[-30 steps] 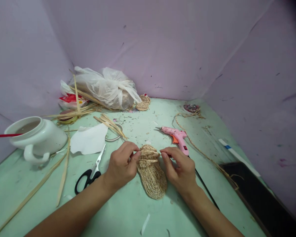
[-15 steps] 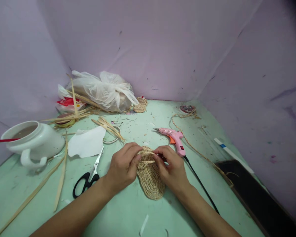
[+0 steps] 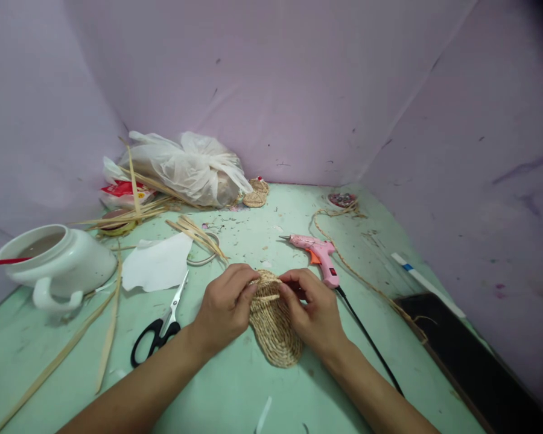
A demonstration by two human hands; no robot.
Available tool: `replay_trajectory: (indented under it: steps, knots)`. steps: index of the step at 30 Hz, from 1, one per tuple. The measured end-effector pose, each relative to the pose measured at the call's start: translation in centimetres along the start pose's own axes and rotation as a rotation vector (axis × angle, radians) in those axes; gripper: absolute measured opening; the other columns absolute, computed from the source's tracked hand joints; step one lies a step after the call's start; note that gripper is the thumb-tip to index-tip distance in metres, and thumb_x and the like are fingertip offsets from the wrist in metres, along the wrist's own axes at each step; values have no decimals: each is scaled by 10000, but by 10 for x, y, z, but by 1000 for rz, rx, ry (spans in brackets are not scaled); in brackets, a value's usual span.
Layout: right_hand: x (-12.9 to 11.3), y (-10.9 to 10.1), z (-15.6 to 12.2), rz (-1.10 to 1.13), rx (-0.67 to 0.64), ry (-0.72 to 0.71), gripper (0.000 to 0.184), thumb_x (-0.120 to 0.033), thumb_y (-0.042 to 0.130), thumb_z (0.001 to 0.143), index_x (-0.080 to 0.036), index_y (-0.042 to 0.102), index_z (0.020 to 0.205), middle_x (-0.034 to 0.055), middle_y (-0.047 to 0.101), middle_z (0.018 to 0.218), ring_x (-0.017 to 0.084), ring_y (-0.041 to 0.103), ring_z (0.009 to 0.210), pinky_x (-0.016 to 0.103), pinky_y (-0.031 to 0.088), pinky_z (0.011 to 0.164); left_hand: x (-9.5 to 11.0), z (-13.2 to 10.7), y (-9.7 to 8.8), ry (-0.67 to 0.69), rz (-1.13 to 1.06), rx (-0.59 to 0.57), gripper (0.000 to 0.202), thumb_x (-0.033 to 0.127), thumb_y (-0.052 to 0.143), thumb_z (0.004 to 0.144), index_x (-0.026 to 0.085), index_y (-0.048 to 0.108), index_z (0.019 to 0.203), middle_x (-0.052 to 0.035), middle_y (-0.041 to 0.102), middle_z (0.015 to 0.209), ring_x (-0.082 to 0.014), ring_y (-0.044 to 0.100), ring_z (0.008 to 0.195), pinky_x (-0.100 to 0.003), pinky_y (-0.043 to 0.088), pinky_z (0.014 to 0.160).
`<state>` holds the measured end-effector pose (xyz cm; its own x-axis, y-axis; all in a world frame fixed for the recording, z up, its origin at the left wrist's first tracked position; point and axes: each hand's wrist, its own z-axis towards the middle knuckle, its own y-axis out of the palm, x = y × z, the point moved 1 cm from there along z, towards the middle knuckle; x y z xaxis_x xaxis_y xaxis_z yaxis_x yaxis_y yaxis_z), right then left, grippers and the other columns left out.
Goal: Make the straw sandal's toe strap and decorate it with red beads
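A small woven straw slipper (image 3: 278,340) lies on the green table in front of me, its rounded end toward me and a braided strap across its far part. My left hand (image 3: 228,304) is closed at the far left edge, thumb and fingers pinching the strap. From the right, my right hand (image 3: 310,307) pinches the strap's other side, fingers curled. Both hands partly hide the slipper's edges. Just beyond my right hand rests a pink glue gun (image 3: 317,250), nozzle pointing left. Scissors (image 3: 160,331) with black handles lie left of my left forearm.
At the left stands a white pot (image 3: 67,259) with a red stick in it. White paper (image 3: 156,265) and straw strips (image 3: 196,232) lie beyond the scissors. A plastic bag (image 3: 190,169) sits against the wall. A dark tray-like object (image 3: 461,355) lies at right, near the glue gun's cord (image 3: 371,340).
The view has shifted slightly. Both hands stay at the slipper's strap with almost the same grip, and the slipper has barely moved.
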<state>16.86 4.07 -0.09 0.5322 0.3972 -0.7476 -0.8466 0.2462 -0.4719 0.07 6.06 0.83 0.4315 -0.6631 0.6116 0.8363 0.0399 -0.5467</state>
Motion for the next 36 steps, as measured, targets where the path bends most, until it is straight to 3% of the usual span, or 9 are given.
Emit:
replay_trajectory:
  steps: [6, 11, 23, 28, 36]
  knots:
    - [-5, -6, -2, 58, -36, -84, 73, -181, 569, 768, -190, 532, 830, 42, 558, 824, 137, 558, 668, 267, 516, 571, 2, -3, -5, -4, 6, -48, 195, 176, 492, 820, 164, 509, 1014, -92, 586, 942, -180, 568, 815, -303, 492, 687]
    - [-5, -5, -2, -43, -24, -186, 122, -171, 604, 754, -193, 550, 861, 63, 583, 877, 166, 579, 758, 300, 511, 634, 3, -5, -4, -27, 79, -63, 242, 224, 567, 780, 182, 499, 1008, -87, 590, 958, -190, 575, 818, -302, 505, 671]
    - [-6, 1, -2, -148, 49, -236, 169, -150, 564, 794, -193, 602, 953, 75, 623, 881, 165, 621, 740, 291, 535, 621, -1, -3, 2, 23, 123, -17, 227, 146, 543, 793, 191, 542, 1015, -85, 622, 966, -186, 600, 844, -315, 525, 723]
    - [-7, 3, -1, -146, 83, -240, 161, -96, 537, 803, -192, 617, 904, 65, 628, 840, 151, 609, 740, 278, 524, 632, -3, -3, 3, 31, 109, 9, 181, 135, 541, 799, 178, 548, 974, -76, 621, 924, -175, 601, 821, -299, 517, 712]
    - [-14, 2, 2, -243, 125, -239, 128, -143, 578, 789, -197, 639, 889, 69, 655, 860, 167, 610, 742, 293, 513, 626, -2, -1, 3, 28, 112, 4, 172, 130, 537, 802, 184, 545, 964, -69, 620, 915, -177, 597, 833, -302, 508, 720]
